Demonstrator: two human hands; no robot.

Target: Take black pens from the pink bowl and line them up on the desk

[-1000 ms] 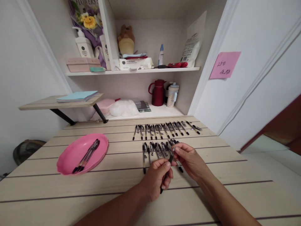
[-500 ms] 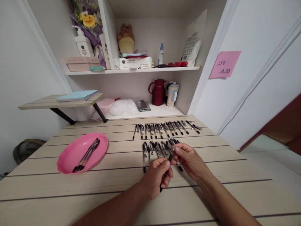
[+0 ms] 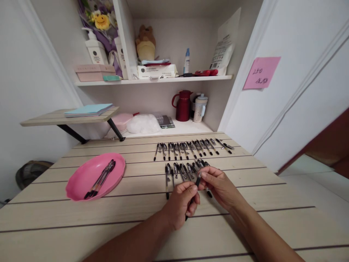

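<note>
My left hand [image 3: 180,206] is closed round the barrel of a black pen [image 3: 196,182], over the wooden table [image 3: 136,218]. My right hand [image 3: 218,187] pinches the pen's upper end, where its cap sits. Both hands meet just in front of a near row of black pens [image 3: 180,171]. A longer far row of pens [image 3: 191,147] lies behind it. To the left, a pink tray [image 3: 81,182] holds a few finished pens [image 3: 100,178].
Behind the table an open cabinet has a red jug [image 3: 183,106], a white cup [image 3: 200,108] and a plastic bag [image 3: 143,124]. A small side shelf [image 3: 54,120] carries a blue notebook. A pink note [image 3: 261,72] sticks on the right wall.
My right hand's fingers have slid closer to my left hand along the pen, so less of the pen shows between them. The view tilted slightly.
</note>
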